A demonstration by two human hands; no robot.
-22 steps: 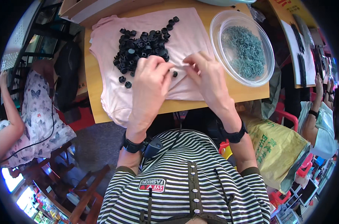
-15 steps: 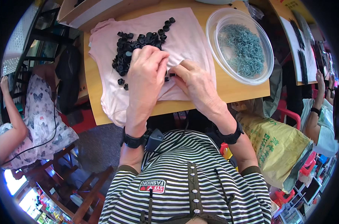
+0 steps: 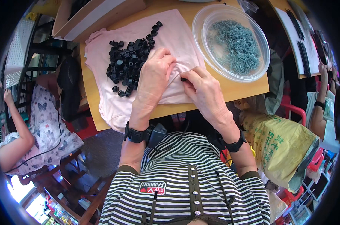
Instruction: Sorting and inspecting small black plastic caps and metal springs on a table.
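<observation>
A heap of small round black plastic caps lies on a pale pink cloth that looks like a garment. Just right of the heap is my left hand, its fingers curled together over the cloth. Whatever those fingers hold, if anything, is hidden behind them. My right hand pinches one small black plastic piece between thumb and fingertips, a short way from the left hand.
A clear round plastic tub of grey-blue screws stands right of the cloth on the wooden table. A cardboard box sits at the far left. Another person's arm shows at left, a yellow sack at lower right.
My left hand has come off the edge of the heap, leaving more caps in sight. Both hands are a little farther right on the cloth. The whole view has shifted slightly.
</observation>
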